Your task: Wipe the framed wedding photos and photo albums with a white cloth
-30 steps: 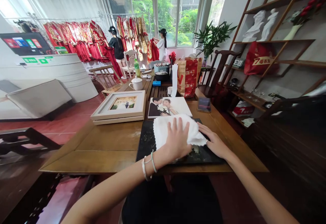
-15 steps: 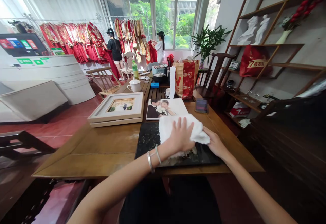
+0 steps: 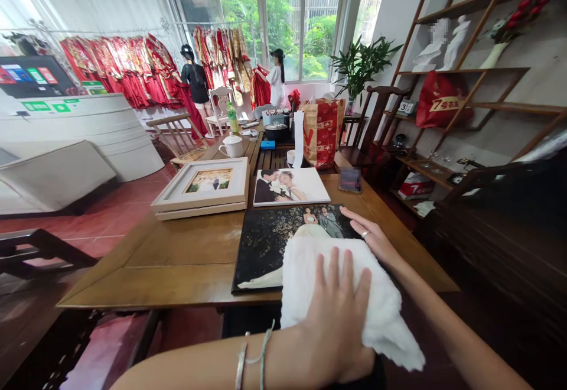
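Note:
Flat and with fingers spread, my left hand (image 3: pixel 334 313) lies on a white cloth (image 3: pixel 301 266). The cloth covers the near right part of a dark wedding photo panel (image 3: pixel 261 248) and hangs past its near edge. My right hand (image 3: pixel 374 239) rests along the panel's right edge, fingers stretched out, a ring on one finger. A couple in wedding clothes shows at the top of the panel, and a long white dress trails to its lower left. Just beyond lies a white photo panel (image 3: pixel 310 186) of a couple. Stacked pale wooden frames (image 3: pixel 208 186) sit to the left.
A phone (image 3: pixel 349 180) stands at the table's right side. Farther back are a paper bag (image 3: pixel 321 133), a white lidded mug (image 3: pixel 231 146), a black pot (image 3: pixel 275 132) and a green bottle (image 3: pixel 232 117). Two people stand by racks of red garments (image 3: pixel 128 71).
My left hand and the cloth have moved down toward me, uncovering the couple on the dark panel. My right hand has left the cloth and now lies along the panel's right edge.

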A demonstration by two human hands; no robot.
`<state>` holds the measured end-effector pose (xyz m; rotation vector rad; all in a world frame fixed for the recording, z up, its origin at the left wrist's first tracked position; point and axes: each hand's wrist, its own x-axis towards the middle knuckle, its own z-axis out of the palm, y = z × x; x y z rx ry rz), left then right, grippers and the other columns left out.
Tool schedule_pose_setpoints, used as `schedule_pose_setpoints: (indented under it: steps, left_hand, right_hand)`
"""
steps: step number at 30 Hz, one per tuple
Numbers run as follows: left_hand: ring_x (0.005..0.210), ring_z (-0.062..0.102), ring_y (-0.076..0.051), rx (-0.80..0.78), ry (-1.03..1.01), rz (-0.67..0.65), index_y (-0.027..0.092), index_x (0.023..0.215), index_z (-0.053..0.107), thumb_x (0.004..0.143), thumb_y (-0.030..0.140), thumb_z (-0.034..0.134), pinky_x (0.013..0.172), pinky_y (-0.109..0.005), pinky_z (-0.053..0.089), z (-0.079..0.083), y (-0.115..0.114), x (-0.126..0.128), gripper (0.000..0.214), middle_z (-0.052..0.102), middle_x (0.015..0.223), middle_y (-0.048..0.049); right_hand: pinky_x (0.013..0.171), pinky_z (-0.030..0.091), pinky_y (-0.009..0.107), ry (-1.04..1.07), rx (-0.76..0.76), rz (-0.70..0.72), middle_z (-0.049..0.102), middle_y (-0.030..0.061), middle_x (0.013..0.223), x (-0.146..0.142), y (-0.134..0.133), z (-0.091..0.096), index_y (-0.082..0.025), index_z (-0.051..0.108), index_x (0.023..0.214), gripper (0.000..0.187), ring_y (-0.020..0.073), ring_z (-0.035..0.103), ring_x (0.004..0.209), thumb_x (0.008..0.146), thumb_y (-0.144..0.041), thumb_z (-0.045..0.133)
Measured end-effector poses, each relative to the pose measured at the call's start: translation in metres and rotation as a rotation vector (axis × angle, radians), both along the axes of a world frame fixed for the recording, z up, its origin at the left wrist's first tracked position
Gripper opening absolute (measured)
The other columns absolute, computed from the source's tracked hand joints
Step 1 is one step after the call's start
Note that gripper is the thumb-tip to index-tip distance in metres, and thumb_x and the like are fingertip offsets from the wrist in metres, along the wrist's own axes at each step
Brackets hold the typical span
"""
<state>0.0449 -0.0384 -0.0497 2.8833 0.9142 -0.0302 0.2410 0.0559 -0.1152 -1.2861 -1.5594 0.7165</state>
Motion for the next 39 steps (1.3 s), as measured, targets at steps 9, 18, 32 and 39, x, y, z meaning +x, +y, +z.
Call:
schedule_pose_setpoints:
  steps: [9,18,32,39]
  left_hand:
    - [0.133,0.014,-0.044,0.099,0.026,0.41,0.008,0.141,0.024,0.078,0.045,0.054,0.101,-0.061,0.016,0.0,0.087,0.033,0.079,0.019,0.146,-0.0252]
    - [0.133,0.008,-0.046,0.131,0.059,0.153,0.005,0.142,0.021,0.073,0.048,0.058,0.102,-0.063,0.014,-0.004,0.033,0.012,0.089,0.015,0.146,-0.0265]
    - [0.134,0.014,-0.04,0.175,-0.028,0.238,0.012,0.142,0.022,0.078,0.039,0.05,0.104,-0.058,0.015,-0.01,0.121,0.013,0.074,0.02,0.147,-0.0213]
    - [0.134,-0.007,-0.041,0.085,-0.1,0.067,0.011,0.144,0.013,0.072,0.049,0.052,0.104,-0.061,0.002,-0.022,0.037,-0.02,0.09,0.003,0.149,-0.0223]
  right_hand:
    - [0.108,0.031,0.046,-0.132,0.076,0.055,0.05,0.0053,0.135,0.008,-0.004,-0.009,-0.024,0.058,0.121,0.045,0.0265,0.044,0.126,0.077,-0.03,0.057]
    - [0.108,0.031,0.046,-0.191,0.094,0.057,0.051,0.0069,0.135,0.007,-0.002,-0.008,-0.024,0.057,0.123,0.043,0.0249,0.042,0.128,0.08,-0.029,0.054]
    - [0.107,0.032,0.047,-0.241,0.12,0.026,0.049,0.0082,0.136,0.004,-0.005,-0.008,-0.022,0.056,0.124,0.046,0.0264,0.044,0.126,0.078,-0.024,0.053]
    - [0.107,0.031,0.048,-0.283,0.114,0.024,0.052,0.009,0.133,-0.001,-0.006,-0.001,-0.021,0.056,0.123,0.042,0.0254,0.043,0.127,0.083,-0.031,0.051]
